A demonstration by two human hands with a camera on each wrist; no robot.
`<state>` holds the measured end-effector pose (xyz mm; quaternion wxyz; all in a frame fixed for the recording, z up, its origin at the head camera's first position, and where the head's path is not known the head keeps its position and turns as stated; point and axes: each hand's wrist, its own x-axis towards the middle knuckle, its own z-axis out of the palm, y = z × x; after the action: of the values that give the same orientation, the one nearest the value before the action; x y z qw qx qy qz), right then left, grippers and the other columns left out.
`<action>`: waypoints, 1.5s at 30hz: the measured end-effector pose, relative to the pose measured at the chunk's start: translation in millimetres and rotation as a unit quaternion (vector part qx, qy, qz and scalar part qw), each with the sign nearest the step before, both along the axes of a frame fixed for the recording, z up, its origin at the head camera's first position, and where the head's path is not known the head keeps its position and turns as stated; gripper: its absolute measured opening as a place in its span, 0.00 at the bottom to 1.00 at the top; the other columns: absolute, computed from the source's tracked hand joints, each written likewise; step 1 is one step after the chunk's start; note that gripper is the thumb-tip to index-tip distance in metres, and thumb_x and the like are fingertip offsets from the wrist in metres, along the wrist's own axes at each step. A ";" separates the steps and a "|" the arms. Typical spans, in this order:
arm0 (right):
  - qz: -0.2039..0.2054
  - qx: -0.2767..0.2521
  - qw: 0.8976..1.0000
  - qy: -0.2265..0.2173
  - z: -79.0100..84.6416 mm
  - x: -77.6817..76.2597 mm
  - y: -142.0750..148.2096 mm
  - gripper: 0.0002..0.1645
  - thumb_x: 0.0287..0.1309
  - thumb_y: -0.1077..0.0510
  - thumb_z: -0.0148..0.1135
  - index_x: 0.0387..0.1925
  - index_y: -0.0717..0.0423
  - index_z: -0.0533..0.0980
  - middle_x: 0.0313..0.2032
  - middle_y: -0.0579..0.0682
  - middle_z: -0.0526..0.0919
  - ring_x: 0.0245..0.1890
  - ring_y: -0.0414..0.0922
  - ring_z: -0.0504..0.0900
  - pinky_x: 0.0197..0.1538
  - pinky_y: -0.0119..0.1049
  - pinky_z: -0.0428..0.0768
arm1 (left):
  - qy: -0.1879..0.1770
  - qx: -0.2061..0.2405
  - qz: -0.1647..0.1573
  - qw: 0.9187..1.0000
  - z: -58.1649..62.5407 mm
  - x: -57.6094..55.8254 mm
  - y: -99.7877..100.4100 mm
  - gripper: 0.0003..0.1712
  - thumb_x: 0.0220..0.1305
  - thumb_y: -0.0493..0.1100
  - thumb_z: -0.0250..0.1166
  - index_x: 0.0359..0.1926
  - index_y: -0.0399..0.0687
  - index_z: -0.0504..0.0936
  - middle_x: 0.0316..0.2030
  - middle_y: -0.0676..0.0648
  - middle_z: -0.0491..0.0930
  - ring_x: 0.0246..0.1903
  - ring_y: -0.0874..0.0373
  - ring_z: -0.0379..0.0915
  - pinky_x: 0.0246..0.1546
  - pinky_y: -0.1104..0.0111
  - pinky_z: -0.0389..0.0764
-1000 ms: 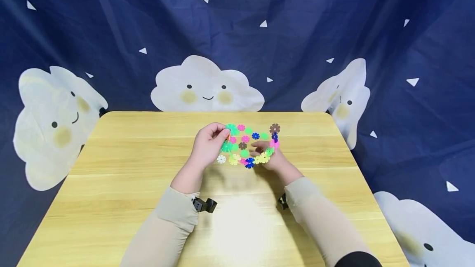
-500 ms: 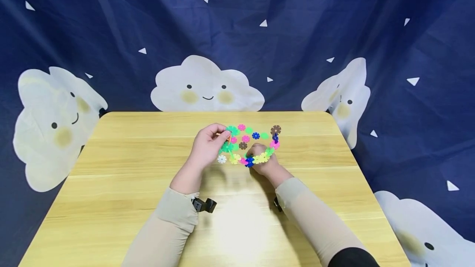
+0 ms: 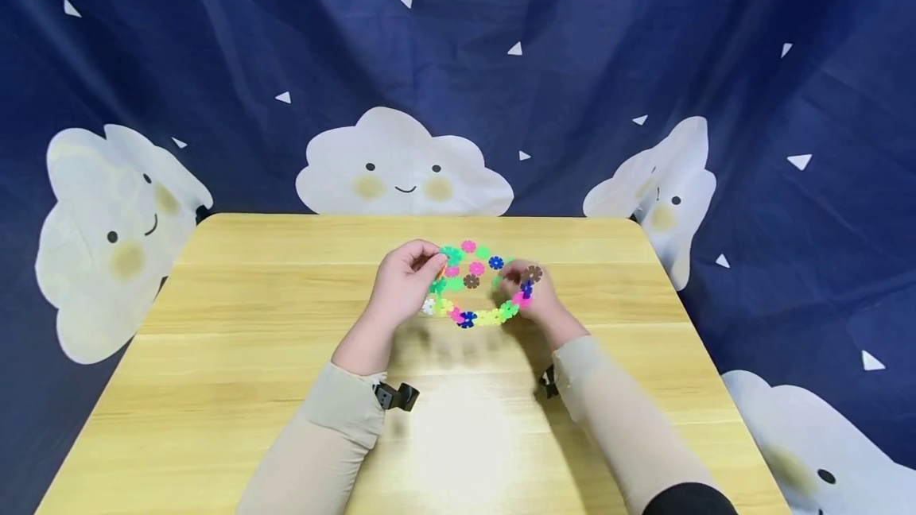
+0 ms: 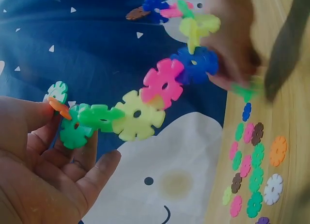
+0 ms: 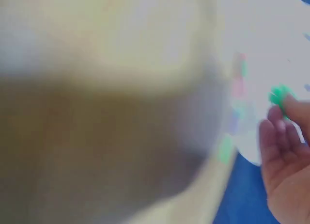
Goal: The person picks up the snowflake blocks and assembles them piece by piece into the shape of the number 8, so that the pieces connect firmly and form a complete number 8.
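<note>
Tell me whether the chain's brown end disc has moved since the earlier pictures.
Yes, down: in the head view, the brown end disc has gone from higher to lower than the loose blue disc.

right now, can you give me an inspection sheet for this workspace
Surface: pale wooden table with a bright glare patch.
Job's things: a curved chain of plastic flowers, held above the table; loose flowers in several colours lie on the table.
Clutter: nothing seen.
Hands: left hand grips one end of the chain; right hand, partly blurred, appears to pinch a green flower.
Cables: nothing seen.
Surroundings: dark blue curtain printed with smiling clouds and white triangles.
</note>
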<state>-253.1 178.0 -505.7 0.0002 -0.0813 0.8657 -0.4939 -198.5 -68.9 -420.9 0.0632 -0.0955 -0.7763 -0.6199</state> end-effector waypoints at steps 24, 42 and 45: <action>0.133 -0.051 0.928 0.345 105.1 38.6 -23.9 0.09 0.55 0.79 0.73 0.34 0.66 0.87 0.36 0.57 0.90 0.34 0.53 0.89 0.43 0.31 0.87 | -0.003 0.012 -0.031 0.999 3.3 -4.0 9.2 0.06 0.74 0.34 0.66 0.40 0.33 0.85 0.30 0.45 0.82 0.31 0.57 0.73 0.38 0.66 0.78; 0.150 0.054 0.884 0.440 97.0 46.4 -27.2 0.15 0.49 0.82 0.74 0.30 0.61 0.85 0.32 0.54 0.89 0.33 0.51 0.89 0.38 0.44 0.89 | -0.012 -0.025 -0.088 0.996 -2.2 -4.0 11.4 0.06 0.71 0.32 0.68 0.35 0.35 0.87 0.23 0.49 0.79 0.24 0.57 0.70 0.29 0.69 0.74; 0.162 0.042 0.904 0.393 96.4 45.1 -24.6 0.14 0.51 0.81 0.73 0.30 0.61 0.86 0.33 0.54 0.90 0.34 0.50 0.90 0.36 0.41 0.88 | -0.027 -0.033 -0.108 0.993 -3.2 -3.7 11.1 0.05 0.72 0.34 0.68 0.39 0.35 0.88 0.26 0.49 0.81 0.25 0.57 0.71 0.30 0.69 0.74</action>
<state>-208.0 153.4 -409.3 -0.2567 -0.4080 0.7904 -0.3780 -202.1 -57.8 -424.2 -0.0284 -0.1639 -0.7831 -0.5992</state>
